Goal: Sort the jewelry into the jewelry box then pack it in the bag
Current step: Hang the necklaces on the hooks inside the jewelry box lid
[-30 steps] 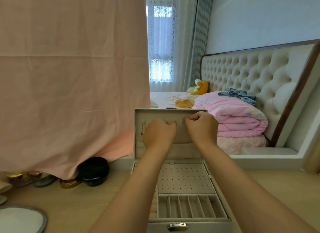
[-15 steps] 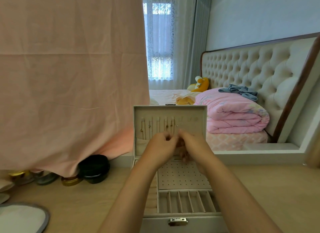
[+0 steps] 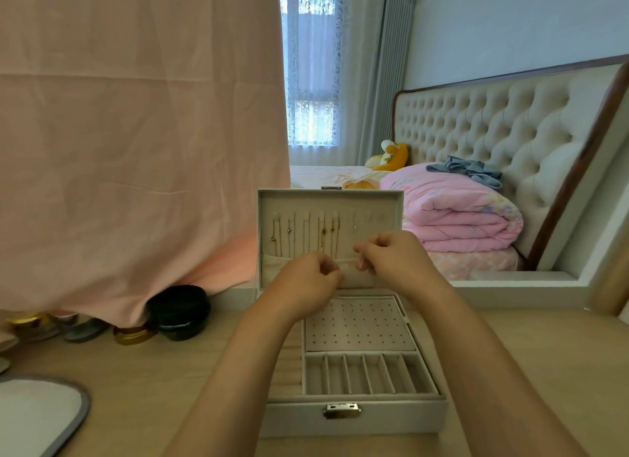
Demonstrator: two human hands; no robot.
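Note:
A pale grey jewelry box stands open on the wooden table, its lid upright. Several thin gold necklaces hang from hooks inside the lid, their ends dropping toward the lid's pocket. My left hand is at the pocket's top edge with its fingers curled, and seems to pinch that edge. My right hand pinches a very fine pale chain just above the pocket. The tray shows a dotted earring panel and slotted compartments, all bare. No bag is in view.
A black round case and a gold-lidded jar sit left of the box under a hanging pink cloth. A grey-rimmed white oval lies at the near left. A bed with a pink quilt is behind.
Both hands came down from the hooks at the top of the lid to the pocket at its lower edge. The hanging necklaces are now uncovered.

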